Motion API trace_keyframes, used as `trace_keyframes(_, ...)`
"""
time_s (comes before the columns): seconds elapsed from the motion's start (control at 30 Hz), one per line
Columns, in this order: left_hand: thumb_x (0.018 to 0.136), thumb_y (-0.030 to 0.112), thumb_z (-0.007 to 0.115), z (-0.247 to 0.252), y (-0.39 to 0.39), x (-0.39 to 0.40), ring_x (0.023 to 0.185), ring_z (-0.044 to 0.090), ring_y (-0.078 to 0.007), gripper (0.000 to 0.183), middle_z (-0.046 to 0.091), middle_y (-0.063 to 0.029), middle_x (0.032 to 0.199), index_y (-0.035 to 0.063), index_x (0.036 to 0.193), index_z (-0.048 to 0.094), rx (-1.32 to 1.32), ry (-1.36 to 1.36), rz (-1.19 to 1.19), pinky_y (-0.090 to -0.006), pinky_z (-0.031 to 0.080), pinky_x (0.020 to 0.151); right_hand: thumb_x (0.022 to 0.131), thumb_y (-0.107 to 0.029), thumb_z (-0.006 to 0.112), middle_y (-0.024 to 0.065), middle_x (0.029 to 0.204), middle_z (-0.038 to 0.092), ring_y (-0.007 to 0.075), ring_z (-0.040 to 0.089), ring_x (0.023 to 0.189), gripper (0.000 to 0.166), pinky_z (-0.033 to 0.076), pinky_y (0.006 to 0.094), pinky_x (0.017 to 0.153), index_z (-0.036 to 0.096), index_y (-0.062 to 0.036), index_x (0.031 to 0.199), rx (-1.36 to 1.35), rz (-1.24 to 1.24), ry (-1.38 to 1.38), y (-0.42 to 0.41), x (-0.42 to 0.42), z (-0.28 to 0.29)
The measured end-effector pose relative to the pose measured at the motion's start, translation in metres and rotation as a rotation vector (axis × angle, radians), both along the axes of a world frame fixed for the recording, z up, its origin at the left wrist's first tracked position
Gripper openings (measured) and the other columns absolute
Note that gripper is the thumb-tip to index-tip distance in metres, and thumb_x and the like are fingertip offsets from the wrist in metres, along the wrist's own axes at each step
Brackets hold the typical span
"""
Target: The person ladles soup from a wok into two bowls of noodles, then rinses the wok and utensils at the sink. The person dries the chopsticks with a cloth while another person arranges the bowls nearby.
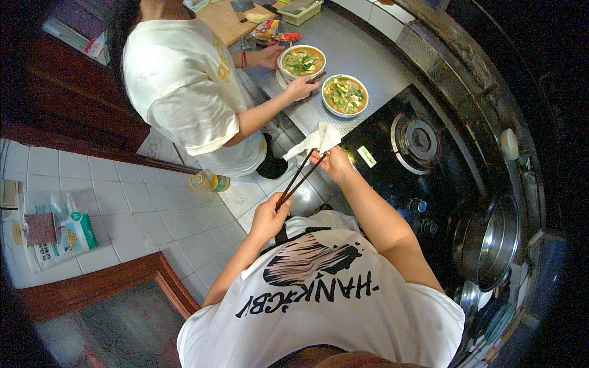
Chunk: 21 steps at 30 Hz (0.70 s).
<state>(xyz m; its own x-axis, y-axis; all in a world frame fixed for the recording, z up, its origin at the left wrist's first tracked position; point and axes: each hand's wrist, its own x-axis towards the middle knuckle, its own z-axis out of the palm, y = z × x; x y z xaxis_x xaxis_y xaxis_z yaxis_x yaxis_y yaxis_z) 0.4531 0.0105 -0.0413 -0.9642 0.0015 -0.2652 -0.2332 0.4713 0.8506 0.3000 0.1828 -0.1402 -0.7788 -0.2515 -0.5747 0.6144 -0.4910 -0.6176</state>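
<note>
My left hand [270, 217] grips a pair of dark chopsticks [297, 180] near one end. Their far ends reach a crumpled white tissue or cloth [320, 138], which my right hand [333, 162] holds. Just beyond it, a white bowl of noodle soup [345, 95] with greens and egg-like pieces stands on the metal counter [363, 60]. A second soup bowl [303, 61] is between a co-worker's hands [301, 88], one at its side and the other with dark chopsticks [316, 77].
A black gas hob [415, 143] lies to my right, with a large steel pot [494, 244] nearer me. Farther back are food packets [271, 34], a wooden board [225, 20] with a cleaver [241, 8], and a pale plastic basket [301, 11]. The co-worker [184, 87] stands front left.
</note>
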Motion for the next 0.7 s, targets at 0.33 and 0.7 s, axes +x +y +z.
trace_keyframes(0.33,0.083,0.021,0.051,-0.015,0.002,0.002,0.054,0.054,-0.0148,0.022,0.058,-0.0068,0.061,0.0037,0.095,0.057,0.045,0.011,-0.001,-0.0268,0.042,0.052,0.09,-0.035,0.038,0.0031,0.093,0.055,0.0152,0.057,0.074,0.03,0.051,0.032,0.064,0.044,-0.0131,0.108,-0.002,-0.008,-0.046,0.016,0.029,-0.005)
trace_keyframes(0.7,0.083,0.02,0.052,-0.012,0.01,0.002,0.052,0.052,-0.0143,0.02,0.056,-0.0062,0.059,0.004,0.093,0.056,0.022,-0.037,-0.037,-0.0264,0.041,0.051,0.087,-0.04,0.041,0.0017,0.091,0.055,0.0129,0.055,0.072,0.033,0.048,0.0267,0.062,0.044,-0.0162,0.11,0.027,0.041,-0.108,0.026,0.05,-0.009)
